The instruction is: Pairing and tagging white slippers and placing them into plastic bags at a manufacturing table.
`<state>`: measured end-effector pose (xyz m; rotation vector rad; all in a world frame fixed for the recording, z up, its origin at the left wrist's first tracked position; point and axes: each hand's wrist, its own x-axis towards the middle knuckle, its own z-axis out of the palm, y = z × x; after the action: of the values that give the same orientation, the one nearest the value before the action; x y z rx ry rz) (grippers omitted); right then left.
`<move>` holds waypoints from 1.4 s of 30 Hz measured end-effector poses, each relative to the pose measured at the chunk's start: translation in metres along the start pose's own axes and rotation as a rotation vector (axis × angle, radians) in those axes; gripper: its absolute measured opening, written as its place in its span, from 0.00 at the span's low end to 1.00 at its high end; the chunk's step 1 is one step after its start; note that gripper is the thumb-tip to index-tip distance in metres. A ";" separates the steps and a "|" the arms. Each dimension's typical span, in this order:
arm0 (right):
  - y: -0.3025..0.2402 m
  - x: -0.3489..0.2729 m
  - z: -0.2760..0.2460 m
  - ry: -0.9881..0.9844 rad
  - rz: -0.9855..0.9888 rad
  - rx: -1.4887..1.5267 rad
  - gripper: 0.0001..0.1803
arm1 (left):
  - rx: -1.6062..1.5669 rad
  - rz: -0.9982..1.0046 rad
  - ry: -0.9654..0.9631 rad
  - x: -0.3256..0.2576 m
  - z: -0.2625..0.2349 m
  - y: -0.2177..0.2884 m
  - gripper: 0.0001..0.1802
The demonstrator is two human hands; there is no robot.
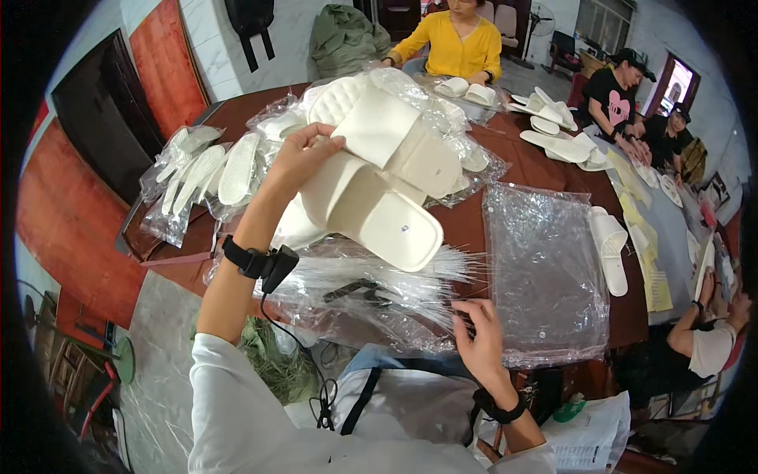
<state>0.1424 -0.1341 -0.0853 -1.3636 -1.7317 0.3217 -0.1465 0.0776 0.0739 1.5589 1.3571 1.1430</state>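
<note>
My left hand [306, 158] is raised over the table, closed on a pair of cream-white slide slippers [401, 229]. The two slippers overlap, their footbeds pointing right and toward me. Below them lies a fanned bundle of thin clear plastic strands [426, 276] on a plastic sheet. By the right ends of the strands is my right hand [480, 336], its thumb and forefinger a little apart; I make out nothing between them. A dark-handled tool [355, 291] lies among the strands, partly covered, its kind unclear.
Bagged white slippers [205, 170] are heaped at the table's left and back. Flat clear plastic bags [549, 268] lie to the right, beside a lone slipper [609, 249]. A person in yellow [454, 43] sits across; several others work at a grey table [651, 205] on the right.
</note>
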 end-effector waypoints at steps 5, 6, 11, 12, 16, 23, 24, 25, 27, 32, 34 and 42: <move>-0.018 0.010 -0.024 0.231 0.035 0.070 0.13 | -0.197 -0.002 -0.222 -0.018 0.008 0.015 0.15; -0.021 0.012 -0.027 0.232 0.041 0.068 0.13 | -0.199 -0.004 -0.228 -0.025 0.016 0.017 0.15; -0.044 0.017 -0.050 0.263 -0.029 0.054 0.22 | -0.098 -0.112 -0.573 -0.053 0.070 0.003 0.16; -0.046 0.017 -0.051 0.232 -0.058 0.010 0.24 | -0.094 -0.114 -0.678 -0.054 0.081 -0.004 0.14; -0.035 0.012 -0.045 0.070 0.139 -0.032 0.25 | -0.188 -0.182 -0.807 -0.068 0.120 -0.024 0.13; -0.005 0.009 -0.018 0.226 0.176 0.123 0.13 | -0.318 -0.061 -0.825 -0.078 0.161 -0.054 0.12; 0.000 0.008 -0.014 0.250 0.197 0.120 0.10 | -0.291 0.012 -0.806 -0.078 0.161 -0.057 0.11; 0.007 0.007 -0.012 0.248 0.200 0.120 0.10 | -0.264 0.085 -0.786 -0.078 0.160 -0.059 0.12; 0.018 0.006 -0.011 0.254 0.226 0.038 0.10 | -0.235 0.123 -0.710 -0.081 0.159 -0.069 0.13; 0.020 0.007 -0.003 0.277 0.215 0.032 0.12 | -0.182 0.108 -0.585 -0.072 0.143 -0.092 0.17; 0.022 0.006 -0.002 0.297 0.207 0.043 0.12 | -0.167 -0.095 -0.564 -0.067 0.135 -0.084 0.15; 0.018 0.005 -0.002 0.318 0.178 0.017 0.11 | -0.077 -0.069 -0.601 -0.061 0.132 -0.076 0.15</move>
<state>0.1554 -0.1235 -0.0938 -1.4726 -1.3482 0.2031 -0.0467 0.0301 -0.0466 1.6098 0.9400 0.5985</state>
